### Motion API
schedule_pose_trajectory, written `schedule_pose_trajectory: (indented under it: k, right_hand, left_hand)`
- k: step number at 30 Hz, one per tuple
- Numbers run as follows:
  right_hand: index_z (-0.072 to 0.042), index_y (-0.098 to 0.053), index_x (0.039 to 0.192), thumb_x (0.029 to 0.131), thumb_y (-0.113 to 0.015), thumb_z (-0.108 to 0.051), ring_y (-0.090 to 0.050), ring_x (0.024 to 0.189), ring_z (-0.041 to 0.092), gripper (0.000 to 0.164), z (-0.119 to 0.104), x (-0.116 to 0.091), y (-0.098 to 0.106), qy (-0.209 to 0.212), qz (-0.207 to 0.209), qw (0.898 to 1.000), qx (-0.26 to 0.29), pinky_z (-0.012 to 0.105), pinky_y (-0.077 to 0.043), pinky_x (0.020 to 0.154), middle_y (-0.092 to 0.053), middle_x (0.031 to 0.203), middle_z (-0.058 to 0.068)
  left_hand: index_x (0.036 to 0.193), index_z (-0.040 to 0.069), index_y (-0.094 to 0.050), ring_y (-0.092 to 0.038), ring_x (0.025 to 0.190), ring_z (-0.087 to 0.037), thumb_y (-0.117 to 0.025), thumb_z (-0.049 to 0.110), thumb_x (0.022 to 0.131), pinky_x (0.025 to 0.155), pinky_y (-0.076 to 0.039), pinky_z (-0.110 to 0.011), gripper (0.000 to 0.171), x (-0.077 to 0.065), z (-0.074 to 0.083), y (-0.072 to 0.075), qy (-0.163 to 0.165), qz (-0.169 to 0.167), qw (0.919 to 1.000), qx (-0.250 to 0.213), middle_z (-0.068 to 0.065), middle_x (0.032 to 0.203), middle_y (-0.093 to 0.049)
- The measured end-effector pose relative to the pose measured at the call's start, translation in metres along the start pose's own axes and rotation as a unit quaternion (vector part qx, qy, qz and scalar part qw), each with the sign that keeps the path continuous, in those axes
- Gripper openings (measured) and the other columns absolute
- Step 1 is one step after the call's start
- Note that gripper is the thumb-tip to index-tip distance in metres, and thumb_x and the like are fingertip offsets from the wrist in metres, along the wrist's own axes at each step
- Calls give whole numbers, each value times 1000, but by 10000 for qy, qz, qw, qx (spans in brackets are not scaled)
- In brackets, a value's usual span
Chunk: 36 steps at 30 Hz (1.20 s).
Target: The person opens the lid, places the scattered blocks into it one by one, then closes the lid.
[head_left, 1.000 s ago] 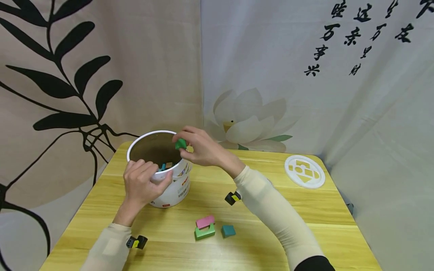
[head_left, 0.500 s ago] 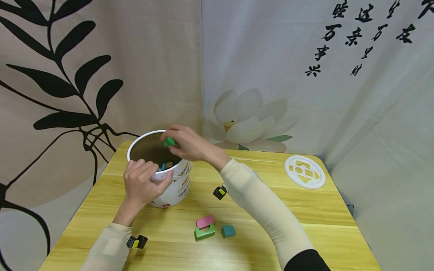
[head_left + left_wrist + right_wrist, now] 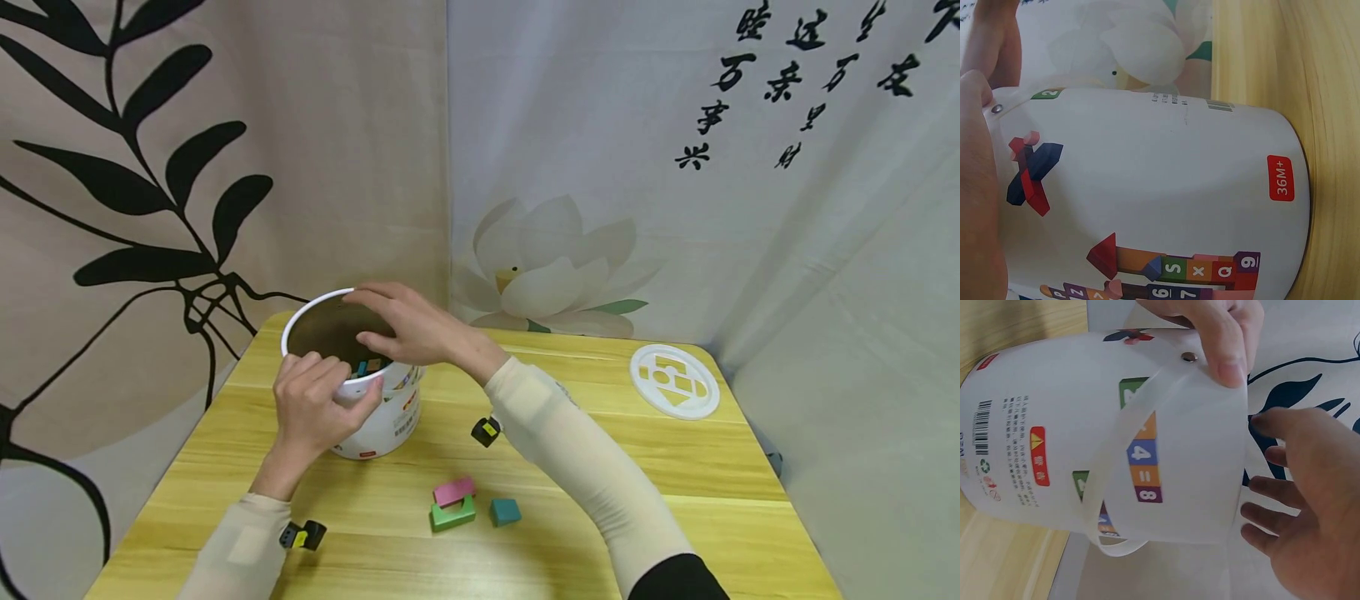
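Note:
My left hand (image 3: 318,404) grips the near rim of a white bucket (image 3: 390,425), fingers over the edge and thumb outside. Above the bucket's right side hovers my right hand (image 3: 420,327), its fingers spread and loosely bent with nothing between them. The right wrist view also has this hand (image 3: 1310,506) at the mouth, beside a white strap handle (image 3: 1107,472). A few toy blocks (image 3: 371,367) show at the bottom of the bucket; the rest of its inside is hidden.
On the wooden table (image 3: 600,400), right of the bucket's front, lie a pink block (image 3: 454,490), a light green notched block (image 3: 453,517) and a teal block (image 3: 506,512). A white round lid with shaped holes (image 3: 701,404) rests at the far right. Curtains hang behind.
My right hand has moved left over the bucket's mouth and let go of the green block, which is now out of sight. The left hand has stayed on the rim.

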State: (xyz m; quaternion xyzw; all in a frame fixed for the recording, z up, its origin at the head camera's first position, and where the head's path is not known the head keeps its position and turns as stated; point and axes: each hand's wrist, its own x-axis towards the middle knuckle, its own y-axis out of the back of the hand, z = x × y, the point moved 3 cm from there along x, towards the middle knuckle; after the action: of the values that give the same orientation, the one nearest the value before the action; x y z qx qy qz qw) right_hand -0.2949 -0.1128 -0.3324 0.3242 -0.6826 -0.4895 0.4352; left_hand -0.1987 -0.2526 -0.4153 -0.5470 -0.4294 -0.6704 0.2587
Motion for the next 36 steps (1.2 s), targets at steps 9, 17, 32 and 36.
schedule_pose_trajectory:
  k: [9, 17, 32, 36]
  right_hand:
    - [-21, -23, 165, 102, -47, -58, -11, 152, 18, 77, 5, -24, -9, -122, 173, 9998, 18, 43, -15, 123, -20, 168, 2]
    - [-24, -15, 167, 102, -48, -56, 3, 153, 18, 80, 8, -66, -12, -184, 345, 9986, 357, 46, -10, 124, -7, 171, -1]
    - [-20, -22, 166, 101, -48, -58, -4, 154, 25, 80, 20, -179, -44, -549, 328, 9950, 774, 58, -16, 120, -16, 170, 4]
    - [-20, -23, 166, 101, -50, -59, -5, 154, 25, 80, 17, -210, -59, -679, 131, 9931, 947, 59, -19, 119, -19, 169, 7]
  left_hand:
    - [50, 11, -43, -38, 45, -23, -65, 42, 77, 52, -28, -44, 46, 1, 0, 1, 7, 30, 10000, 19, -1, 44, -43]
    - [49, 12, -42, -35, 43, -21, -65, 43, 77, 51, -27, -43, 47, 2, -1, 1, 22, 42, 10000, 27, 0, 43, -42]
    - [50, 12, -43, -39, 46, -22, -66, 44, 76, 53, -29, -45, 47, -1, -2, 0, 150, -53, 9999, -18, 0, 44, -45]
    - [50, 12, -44, -39, 46, -22, -66, 44, 76, 53, -29, -45, 47, -2, -2, 0, 149, -44, 9999, -42, 0, 44, -45]
